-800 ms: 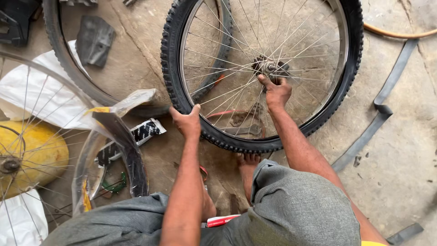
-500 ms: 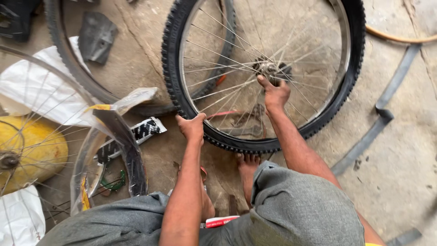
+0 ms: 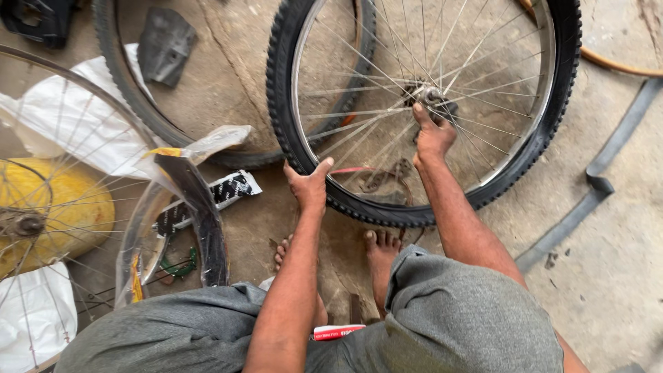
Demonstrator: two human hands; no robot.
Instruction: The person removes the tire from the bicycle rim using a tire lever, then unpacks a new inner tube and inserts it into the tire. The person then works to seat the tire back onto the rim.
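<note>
1. Head view, the hands: the left hand (image 3: 309, 185) is curled over the near rim of the bicycle wheel (image 3: 421, 103), thumb raised and fingers wrapped on the knobbly tyre (image 3: 280, 90). The right hand (image 3: 434, 135) reaches between the spokes and closes around the hub (image 3: 429, 97) — fingers bunched on the axle end.

2. Head view, the wheel: it lies almost flat on the concrete floor (image 3: 608, 276), just beyond the person's bare feet (image 3: 382, 252), its near edge lifted slightly by the left hand.

3. Head view, the surroundings: a second tyre (image 3: 124, 90) lies partly under the wheel on the left; a bare spoked rim (image 3: 41, 207) sits over a yellow object (image 3: 76, 207); a strip of inner tube (image 3: 594, 186) trails on the right.

4. Risks, as I judge them: the right wrist is threaded among thin spokes — if the wheel turns or slips from the left hand's grip, the spokes could trap or scrape it. The rim could also drop onto the toes close beneath.
</note>
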